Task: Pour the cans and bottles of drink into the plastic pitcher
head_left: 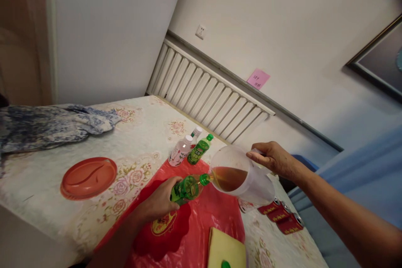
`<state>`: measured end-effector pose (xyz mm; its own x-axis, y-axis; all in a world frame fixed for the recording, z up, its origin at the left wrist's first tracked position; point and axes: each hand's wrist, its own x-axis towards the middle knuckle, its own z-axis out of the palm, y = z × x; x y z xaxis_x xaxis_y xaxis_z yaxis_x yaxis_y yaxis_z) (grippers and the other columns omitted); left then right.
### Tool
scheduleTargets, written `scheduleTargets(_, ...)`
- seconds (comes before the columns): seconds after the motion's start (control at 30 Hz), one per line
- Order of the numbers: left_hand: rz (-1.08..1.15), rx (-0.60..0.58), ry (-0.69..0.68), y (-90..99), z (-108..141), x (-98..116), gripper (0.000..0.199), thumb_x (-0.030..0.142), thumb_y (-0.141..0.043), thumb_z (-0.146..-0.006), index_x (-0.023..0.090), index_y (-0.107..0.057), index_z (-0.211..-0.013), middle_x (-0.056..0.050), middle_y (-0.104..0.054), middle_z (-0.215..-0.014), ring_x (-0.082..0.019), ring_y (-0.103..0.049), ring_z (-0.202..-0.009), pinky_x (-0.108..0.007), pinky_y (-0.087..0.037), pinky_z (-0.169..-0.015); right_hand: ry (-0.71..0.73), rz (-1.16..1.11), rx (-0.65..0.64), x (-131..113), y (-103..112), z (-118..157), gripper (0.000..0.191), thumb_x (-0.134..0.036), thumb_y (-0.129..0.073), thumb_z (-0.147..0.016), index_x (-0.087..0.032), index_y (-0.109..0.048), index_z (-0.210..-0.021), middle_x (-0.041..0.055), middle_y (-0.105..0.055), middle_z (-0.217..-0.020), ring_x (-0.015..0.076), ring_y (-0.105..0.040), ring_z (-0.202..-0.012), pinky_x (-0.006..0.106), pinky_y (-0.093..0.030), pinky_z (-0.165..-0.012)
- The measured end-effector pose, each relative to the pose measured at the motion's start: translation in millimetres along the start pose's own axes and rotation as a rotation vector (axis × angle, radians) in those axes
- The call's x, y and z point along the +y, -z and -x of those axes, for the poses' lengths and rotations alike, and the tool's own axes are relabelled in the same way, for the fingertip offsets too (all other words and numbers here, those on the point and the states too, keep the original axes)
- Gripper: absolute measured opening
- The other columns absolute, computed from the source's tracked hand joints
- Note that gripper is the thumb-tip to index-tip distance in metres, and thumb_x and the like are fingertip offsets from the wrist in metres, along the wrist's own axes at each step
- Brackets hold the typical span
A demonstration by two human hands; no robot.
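Observation:
My left hand is wrapped round a green-labelled drink bottle, tipped on its side with its mouth at the rim of a plastic pitcher. A thin stream of amber liquid runs from the bottle into the translucent white pitcher. Brown liquid stands inside the pitcher, which leans toward the bottle. My right hand grips the pitcher's handle at the upper right. Beneath both lies a red plastic bag with a yellow emblem.
Behind the pitcher stand a green bottle and a pink-white bottle, another partly hidden. Red cans sit at right. A red lid lies left on the floral tablecloth. In front is a yellow cloth with a green cap.

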<state>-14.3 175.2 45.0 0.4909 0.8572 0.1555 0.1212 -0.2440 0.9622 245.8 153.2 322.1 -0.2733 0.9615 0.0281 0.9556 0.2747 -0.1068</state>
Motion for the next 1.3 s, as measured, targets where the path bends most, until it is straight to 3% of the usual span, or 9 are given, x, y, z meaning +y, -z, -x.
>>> scheduleTargets(0.67, 0.029, 0.013, -0.013, -2.9, -3.0, -8.4, 0.063, 0.009, -0.057, -0.055, 0.021, -0.054, -0.116, -0.005, -0.066, -0.116, -0.024, -0.061, -0.103, -0.03, -0.047, -0.085, 0.007, 0.005, -0.002, 2.4, -1.8, -1.2, 0.053, -0.068, -0.043, -0.084, -0.022, -0.037, -0.058, -0.0053, -0.029, -0.056, 0.0099, -0.028, -0.054, 0.026, -0.023, -0.049)
scheduleTargets(0.87, 0.005, 0.013, -0.018, -3.3, -3.2, -9.0, 0.062, 0.009, -0.057, -0.055, 0.022, -0.054, -0.116, -0.003, -0.067, -0.114, -0.024, -0.061, -0.104, -0.029, -0.047, -0.087, -0.004, -0.053, 0.029, 6.3, -8.6, 0.0, 0.051, -0.066, -0.044, -0.082, -0.021, -0.043, -0.058, -0.0041, -0.033, -0.056, 0.0108, -0.032, -0.055, 0.026, -0.027, -0.051)
scheduleTargets(1.0, 0.008, 0.023, -0.012, -1.0, -1.0, -1.5, 0.059, 0.011, -0.058, -0.058, 0.021, -0.054, -0.116, -0.004, -0.067, -0.114, -0.023, -0.062, -0.104, -0.03, -0.048, -0.087, -0.055, -0.195, 0.065, 19.2, -19.8, 3.8, 0.051, -0.066, -0.049, -0.081, -0.021, -0.042, -0.056, -0.0052, -0.033, -0.053, 0.0098, -0.031, -0.053, 0.024, -0.026, -0.049)
scheduleTargets(1.13, 0.036, 0.031, 0.004, 1.4, 1.0, 5.6, 0.059, 0.01, -0.058, -0.058, 0.02, -0.055, -0.116, -0.004, -0.068, -0.117, -0.023, -0.063, -0.106, -0.03, -0.048, -0.089, -0.163, -0.482, 0.114, 48.4, -42.9, 9.1, 0.054, -0.068, -0.052, -0.081, -0.023, -0.038, -0.054, -0.0074, -0.031, -0.046, 0.0087, -0.027, -0.046, 0.024, -0.025, -0.046)
scheduleTargets(1.3, 0.034, 0.066, 0.007, 1.3, 0.3, 6.3, 0.06, 0.01, -0.059, -0.057, 0.02, -0.056, -0.116, -0.005, -0.068, -0.119, -0.025, -0.061, -0.11, -0.032, -0.047, -0.093, -0.313, -0.906, 0.336, 84.4, -85.9, 13.5, 0.055, -0.064, -0.061, -0.077, -0.023, -0.038, -0.048, -0.0075, -0.032, -0.042, 0.009, -0.031, -0.043, 0.025, -0.031, -0.046)
